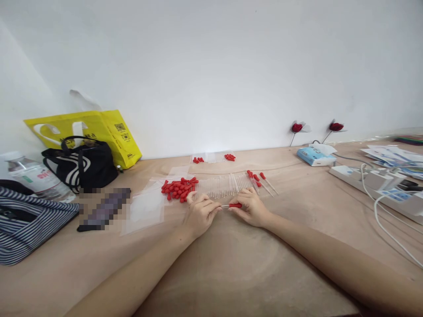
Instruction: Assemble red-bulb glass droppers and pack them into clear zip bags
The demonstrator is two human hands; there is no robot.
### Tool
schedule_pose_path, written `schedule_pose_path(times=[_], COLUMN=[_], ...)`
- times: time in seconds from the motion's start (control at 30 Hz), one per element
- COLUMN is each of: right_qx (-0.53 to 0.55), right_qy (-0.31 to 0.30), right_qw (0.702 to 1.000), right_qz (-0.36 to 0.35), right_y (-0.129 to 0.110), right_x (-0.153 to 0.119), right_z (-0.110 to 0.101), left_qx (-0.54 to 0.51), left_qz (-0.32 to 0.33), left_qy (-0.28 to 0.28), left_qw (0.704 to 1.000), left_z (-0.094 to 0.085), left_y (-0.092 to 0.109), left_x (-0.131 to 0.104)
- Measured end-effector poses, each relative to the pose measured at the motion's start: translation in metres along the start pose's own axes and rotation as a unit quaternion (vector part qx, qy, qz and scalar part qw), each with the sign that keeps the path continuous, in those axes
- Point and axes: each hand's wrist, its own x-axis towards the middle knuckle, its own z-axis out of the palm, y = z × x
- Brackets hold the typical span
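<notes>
My left hand pinches a thin glass dropper tube between thumb and fingers. A red rubber bulb is gripped in my right hand, in line with the tube and meeting its right end; how far the tube sits inside I cannot tell. Just behind my hands lies a row of bare glass tubes. Left of that row is a pile of red bulbs. To its right rest several droppers with red bulbs fitted on glass tubes.
Clear plastic bags lie left of the bulb pile. More bagged red bulbs are by the wall. A yellow bag, black pouch, bottle and striped bag stand left. Tissues and a power strip occupy the right.
</notes>
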Motion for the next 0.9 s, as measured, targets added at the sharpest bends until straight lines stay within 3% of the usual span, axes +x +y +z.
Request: schedule_pose_path(times=[0.4, 0.6, 0.7, 0.8, 0.9], right_qx=[-0.002, 0.082, 0.223, 0.367, 0.417], right_qy=[0.0, 0.015, 0.052, 0.099, 0.123], right_qw=[0.999, 0.996, 0.968, 0.904, 0.873], right_qz=[-0.034, 0.013, 0.105, 0.197, 0.222], right_y=[-0.002, 0.0, -0.002, -0.007, -0.006], right_x=[0.002, 0.006, 0.01, 0.013, 0.017], right_z=[0.004, 0.002, 0.008, 0.021, 0.03], left_qx=[-0.011, -0.021, -0.038, -0.061, -0.084], left_qz=[-0.006, -0.022, -0.052, -0.067, -0.06], left_qy=[-0.023, 0.009, 0.014, 0.005, -0.004], left_qw=[1.0, 0.999, 0.998, 0.996, 0.995], left_z=[-0.002, 0.001, 0.003, 0.004, 0.004], left_y=[0.003, 0.0, 0.002, 0.004, 0.006], left_x=[0.0, 0.0, 0.001, 0.002, 0.003])
